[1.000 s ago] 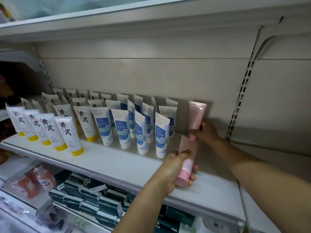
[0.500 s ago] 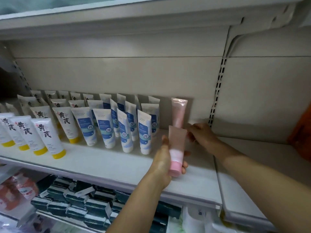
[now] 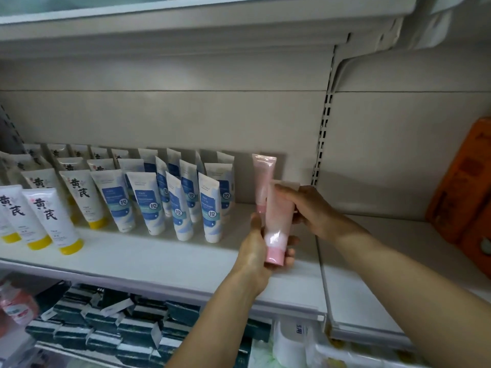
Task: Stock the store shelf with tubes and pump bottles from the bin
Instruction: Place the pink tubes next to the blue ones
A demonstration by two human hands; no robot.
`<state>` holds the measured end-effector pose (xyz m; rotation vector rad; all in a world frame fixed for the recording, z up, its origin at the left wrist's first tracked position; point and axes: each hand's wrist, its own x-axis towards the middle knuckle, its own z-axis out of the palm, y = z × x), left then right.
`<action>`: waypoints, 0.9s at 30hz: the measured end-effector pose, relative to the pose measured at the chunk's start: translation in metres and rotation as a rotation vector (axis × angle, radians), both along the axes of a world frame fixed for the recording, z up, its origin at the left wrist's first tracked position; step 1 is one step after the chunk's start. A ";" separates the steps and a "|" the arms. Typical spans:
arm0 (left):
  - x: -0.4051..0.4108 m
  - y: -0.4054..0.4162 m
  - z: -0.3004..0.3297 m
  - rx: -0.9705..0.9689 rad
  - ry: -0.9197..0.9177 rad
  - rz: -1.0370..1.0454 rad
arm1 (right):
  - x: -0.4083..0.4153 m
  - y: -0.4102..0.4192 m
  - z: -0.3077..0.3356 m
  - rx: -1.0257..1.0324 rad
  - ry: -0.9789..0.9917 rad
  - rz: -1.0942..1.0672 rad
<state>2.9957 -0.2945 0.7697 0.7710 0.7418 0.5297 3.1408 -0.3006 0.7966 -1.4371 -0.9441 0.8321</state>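
Two pink tubes stand cap-down at the right end of the white shelf (image 3: 159, 261). The back pink tube (image 3: 263, 173) leans against the rear wall, free of both hands. The front pink tube (image 3: 277, 224) is held upright just above the shelf. My left hand (image 3: 256, 251) grips its lower part near the pink cap. My right hand (image 3: 309, 208) pinches its upper end from the right. No bin shows in this view.
Left of the pink tubes stand rows of white-and-blue tubes (image 3: 210, 211) and white tubes with yellow caps (image 3: 53, 219). An orange box (image 3: 462, 187) sits on the neighbouring shelf bay at the right. Dark green boxes (image 3: 127, 322) fill the shelf below.
My right hand left the back tube and took hold of the top of the front tube. The front tube was raised upright in front of the back one. The camera swung right.
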 end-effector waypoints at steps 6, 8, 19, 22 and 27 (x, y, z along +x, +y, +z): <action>0.001 0.007 -0.004 0.020 0.007 0.101 | 0.022 0.007 0.014 0.114 -0.048 -0.256; 0.002 0.012 -0.003 0.030 0.026 0.099 | 0.031 0.014 0.015 0.115 -0.115 -0.328; 0.037 0.033 -0.004 0.019 0.028 0.097 | 0.053 0.041 -0.012 -0.028 -0.519 -0.312; 0.055 0.035 0.000 -0.002 -0.025 0.065 | 0.049 0.039 -0.024 -0.106 -0.534 -0.239; 0.072 0.042 -0.002 -0.027 -0.073 0.092 | 0.056 0.039 -0.028 -0.119 -0.525 -0.264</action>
